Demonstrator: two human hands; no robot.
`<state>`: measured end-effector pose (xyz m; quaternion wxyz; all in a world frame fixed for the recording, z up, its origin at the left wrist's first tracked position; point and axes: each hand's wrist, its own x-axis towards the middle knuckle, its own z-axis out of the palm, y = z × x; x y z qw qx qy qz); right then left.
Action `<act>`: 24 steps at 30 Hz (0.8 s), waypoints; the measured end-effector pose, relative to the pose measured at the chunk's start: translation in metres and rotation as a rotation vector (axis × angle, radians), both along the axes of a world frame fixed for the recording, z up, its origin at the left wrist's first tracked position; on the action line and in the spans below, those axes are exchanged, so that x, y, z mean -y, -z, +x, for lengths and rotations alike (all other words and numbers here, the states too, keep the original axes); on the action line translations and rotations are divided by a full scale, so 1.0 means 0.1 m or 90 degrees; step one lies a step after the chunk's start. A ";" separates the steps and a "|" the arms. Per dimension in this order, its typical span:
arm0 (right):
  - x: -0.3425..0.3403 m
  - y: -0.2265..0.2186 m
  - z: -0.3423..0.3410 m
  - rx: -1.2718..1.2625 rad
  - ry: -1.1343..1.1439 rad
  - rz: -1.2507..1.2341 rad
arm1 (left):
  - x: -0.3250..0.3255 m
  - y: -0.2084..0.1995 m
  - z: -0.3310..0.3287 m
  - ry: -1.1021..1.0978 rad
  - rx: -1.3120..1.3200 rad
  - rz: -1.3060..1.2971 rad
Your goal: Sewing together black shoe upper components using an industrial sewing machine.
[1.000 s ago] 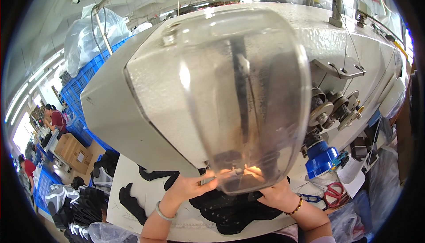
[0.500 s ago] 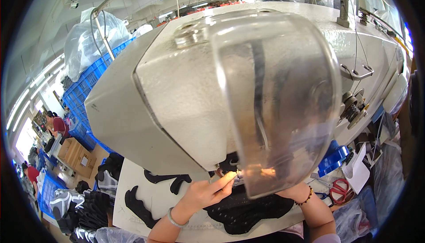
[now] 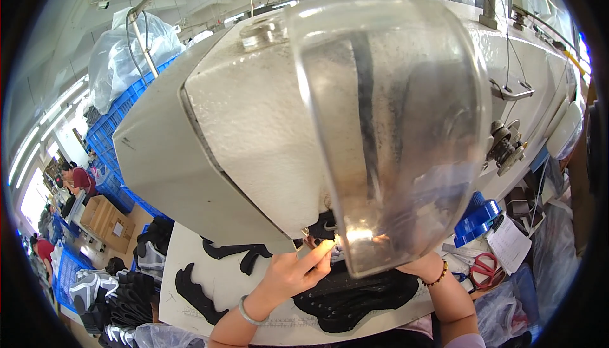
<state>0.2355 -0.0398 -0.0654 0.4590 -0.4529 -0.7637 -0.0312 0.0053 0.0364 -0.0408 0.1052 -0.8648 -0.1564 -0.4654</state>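
A large pale sewing machine (image 3: 254,119) fills the middle, with a clear, smoky plastic guard (image 3: 330,157) over its front. Under its head my left hand (image 3: 288,281) is closed, thumb and fingertips pressed together by the lit needle area; what they pinch is too small to make out. My right hand (image 3: 422,265) reaches in from the right, its fingers blurred behind the guard, so their hold is hidden. Between both hands a black shoe-upper piece (image 3: 355,300) with small holes lies on the white machine table (image 3: 254,329).
Narrow black cut pieces (image 3: 196,294) lie left of my hand. Stacked black-and-grey uppers (image 3: 120,297) stand beyond the table's left edge. To the right are red-handled scissors (image 3: 487,272), a blue tape dispenser (image 3: 476,221) and a paper sheet (image 3: 509,244). Co-workers (image 3: 79,180) sit far left.
The view has shifted slightly, so the machine and guard appear a little left and higher. My hands stay by the needle area with little visible movement. The paper sheet's written face shows more.
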 end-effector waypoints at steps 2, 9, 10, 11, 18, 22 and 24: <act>0.00 -0.02 0.01 -0.015 -0.007 -0.022 | 0.00 0.02 0.00 -0.009 -0.010 -0.003; -0.03 -0.06 -0.03 -0.042 0.004 -0.009 | 0.06 -0.01 -0.03 0.016 -0.031 -0.093; -0.03 -0.07 -0.02 -0.042 0.004 -0.009 | 0.05 -0.02 -0.02 0.019 -0.045 -0.075; -0.03 -0.08 -0.02 -0.025 -0.003 -0.001 | 0.04 -0.03 -0.02 0.019 -0.045 -0.075; -0.03 0.09 0.05 0.018 -0.034 -0.115 | 0.02 -0.08 0.03 0.007 -0.026 0.034; -0.04 0.06 0.01 -0.092 -0.093 -0.103 | 0.02 -0.07 0.04 -0.001 -0.006 0.035; -0.04 0.03 -0.01 -0.074 -0.040 -0.079 | 0.02 -0.06 0.05 0.012 0.009 0.001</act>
